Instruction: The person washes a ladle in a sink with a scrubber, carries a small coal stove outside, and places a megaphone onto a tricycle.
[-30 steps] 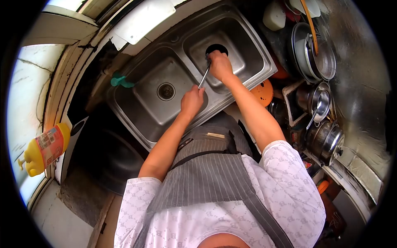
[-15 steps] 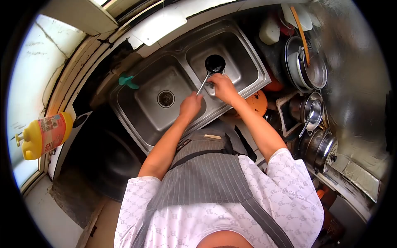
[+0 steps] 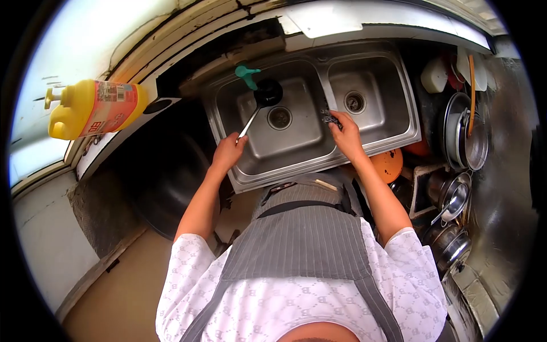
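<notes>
My left hand [image 3: 229, 151] is closed round the metal handle of a ladle [image 3: 268, 93]. The ladle's dark round bowl is over the far left part of the left basin, right beside a green tap [image 3: 247, 75]. Near the divider of the steel double sink [image 3: 307, 128], my right hand [image 3: 347, 138] pinches a dark, tangled scouring pad [image 3: 329, 117], which looks like steel wool. Pad and ladle are well apart.
Pots and pans [image 3: 450, 196] crowd the right side, with stacked bowls [image 3: 458, 131] behind them. An orange lid or pan [image 3: 387, 165] sits by the sink's front right edge. A yellow pump bottle [image 3: 97, 109] and a large dark wok [image 3: 171, 182] are at the left.
The ladle has moved from the right basin to the left one, beside the tap. My hands have parted; the right has left the ladle and shows the scouring pad. The view has turned.
</notes>
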A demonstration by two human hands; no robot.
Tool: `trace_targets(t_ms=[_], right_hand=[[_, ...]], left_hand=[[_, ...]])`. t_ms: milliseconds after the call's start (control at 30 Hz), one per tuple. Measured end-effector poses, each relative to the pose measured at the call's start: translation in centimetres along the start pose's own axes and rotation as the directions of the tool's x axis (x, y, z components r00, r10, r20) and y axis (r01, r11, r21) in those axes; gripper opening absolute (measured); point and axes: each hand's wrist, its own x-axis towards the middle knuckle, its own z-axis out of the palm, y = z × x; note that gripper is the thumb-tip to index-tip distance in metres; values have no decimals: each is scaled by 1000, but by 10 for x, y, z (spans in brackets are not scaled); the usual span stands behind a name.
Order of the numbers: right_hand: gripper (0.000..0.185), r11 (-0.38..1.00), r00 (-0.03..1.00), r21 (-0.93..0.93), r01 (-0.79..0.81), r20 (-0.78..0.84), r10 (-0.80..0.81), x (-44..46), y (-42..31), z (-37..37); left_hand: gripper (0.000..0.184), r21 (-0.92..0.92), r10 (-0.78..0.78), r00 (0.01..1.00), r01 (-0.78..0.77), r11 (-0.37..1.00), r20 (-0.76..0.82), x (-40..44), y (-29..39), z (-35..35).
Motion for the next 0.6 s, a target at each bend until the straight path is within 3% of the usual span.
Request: trace_targets(t_ms=[200,267,333,400,600], right_hand=[[32,997,986,34,-65,153,59,11,-23,34],[32,997,985,20,-81,153,77,10,-25,34],[32,995,984,6,-96,149,94,8,-21,34],[31,1000,998,-13,7,55,-6,7,-14,35],[31,994,988,2,-111,111,110,4,-18,33]], left_hand=[[35,-129,-129,989,136,982,68,-4,-17,-6],[35,-74,38,997,-42,996,-64,7,-40,20],[37,-81,52,995,-59,995,-89,8,-20,24],[39,-50,56,990,-63,997,-131,24,-12,28],[35,76,80,981,-68,995,-175,25,-14,6]])
